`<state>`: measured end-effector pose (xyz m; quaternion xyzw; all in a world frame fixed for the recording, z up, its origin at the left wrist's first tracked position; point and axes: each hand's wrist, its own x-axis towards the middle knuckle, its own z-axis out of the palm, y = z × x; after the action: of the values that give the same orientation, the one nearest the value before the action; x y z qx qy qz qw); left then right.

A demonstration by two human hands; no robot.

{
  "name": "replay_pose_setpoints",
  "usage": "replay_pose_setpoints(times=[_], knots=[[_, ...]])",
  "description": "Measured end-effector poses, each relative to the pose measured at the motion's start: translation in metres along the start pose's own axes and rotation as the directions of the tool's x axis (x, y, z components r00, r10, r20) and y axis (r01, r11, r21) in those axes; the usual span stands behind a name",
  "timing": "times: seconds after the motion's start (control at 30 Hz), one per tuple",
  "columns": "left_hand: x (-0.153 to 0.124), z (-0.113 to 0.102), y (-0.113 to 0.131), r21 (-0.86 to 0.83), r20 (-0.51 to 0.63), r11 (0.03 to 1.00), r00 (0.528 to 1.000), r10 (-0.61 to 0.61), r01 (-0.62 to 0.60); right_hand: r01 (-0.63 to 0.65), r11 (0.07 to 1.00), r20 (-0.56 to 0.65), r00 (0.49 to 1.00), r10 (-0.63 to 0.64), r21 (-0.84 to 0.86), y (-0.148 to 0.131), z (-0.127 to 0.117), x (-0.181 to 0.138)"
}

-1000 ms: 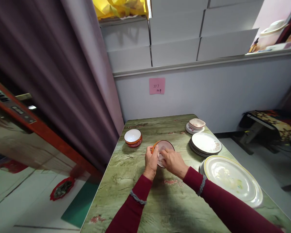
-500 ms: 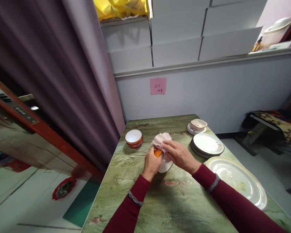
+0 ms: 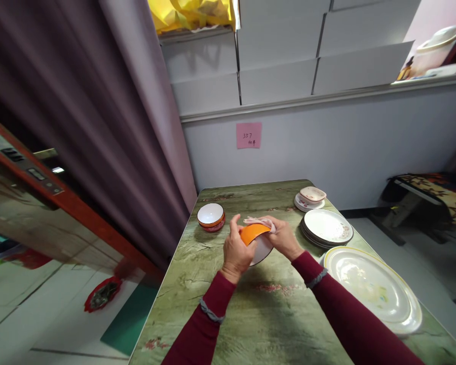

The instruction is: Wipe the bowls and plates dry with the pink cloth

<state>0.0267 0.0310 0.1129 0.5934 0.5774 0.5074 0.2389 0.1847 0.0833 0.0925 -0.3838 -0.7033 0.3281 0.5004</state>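
Note:
An orange bowl (image 3: 255, 231) with a white inside is tilted on its side over the middle of the table. My left hand (image 3: 237, 252) grips its left side, thumb and fingers curled round the wall. A pale pink cloth (image 3: 265, 222) lies bunched against the bowl's far outer side. Fingers of my right hand (image 3: 285, 239) press that cloth onto the bowl's right side; some fingertips are hidden behind it. To the left stands a small stack of bowls (image 3: 211, 215), the top one white inside with an orange outside.
On the right of the green table (image 3: 197, 274) are a stack of dark-rimmed plates (image 3: 327, 225), large oval platters (image 3: 368, 279) and small saucers with a square dish (image 3: 312, 194) on top. A pink note (image 3: 249, 135) is on the wall. A curtain (image 3: 137, 101) hangs left.
The bowl has turned so more of its orange outside shows. My right hand has moved right and slightly down with the cloth, from the top of the bowl to its far right side.

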Motion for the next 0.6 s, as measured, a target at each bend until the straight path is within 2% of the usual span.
replay_pose_setpoints(times=[0.1,0.2,0.27,0.33,0.4,0.43,0.6], knots=[[0.001,0.005,-0.004,-0.155,-0.058,0.988,0.998,-0.005,-0.005,-0.052,0.974,-0.128,0.988,0.082,0.220,-0.001,0.011,-0.005],[0.002,0.010,-0.009,-0.289,-0.097,0.957,0.994,-0.041,0.011,-0.110,0.853,-0.211,0.946,0.248,0.510,-0.003,0.024,-0.008],[0.002,0.014,-0.011,-0.362,-0.110,0.932,0.993,-0.046,0.003,-0.183,0.749,-0.237,0.878,0.415,0.637,0.000,0.035,-0.011],[0.001,0.018,-0.013,-0.420,-0.124,0.907,0.992,-0.035,-0.020,-0.250,0.645,-0.249,0.776,0.580,0.722,0.003,0.046,-0.015],[-0.004,0.022,-0.014,-0.460,-0.149,0.887,0.989,-0.026,-0.046,-0.294,0.582,-0.247,0.697,0.673,0.758,0.006,0.058,-0.023],[-0.007,0.025,-0.014,-0.477,-0.163,0.877,0.986,-0.028,-0.054,-0.311,0.570,-0.238,0.684,0.690,0.760,0.007,0.065,-0.027],[-0.018,0.034,-0.023,-0.497,-0.212,0.867,0.972,-0.099,-0.020,-0.382,0.591,-0.187,0.707,0.682,0.710,0.005,0.086,-0.047]])
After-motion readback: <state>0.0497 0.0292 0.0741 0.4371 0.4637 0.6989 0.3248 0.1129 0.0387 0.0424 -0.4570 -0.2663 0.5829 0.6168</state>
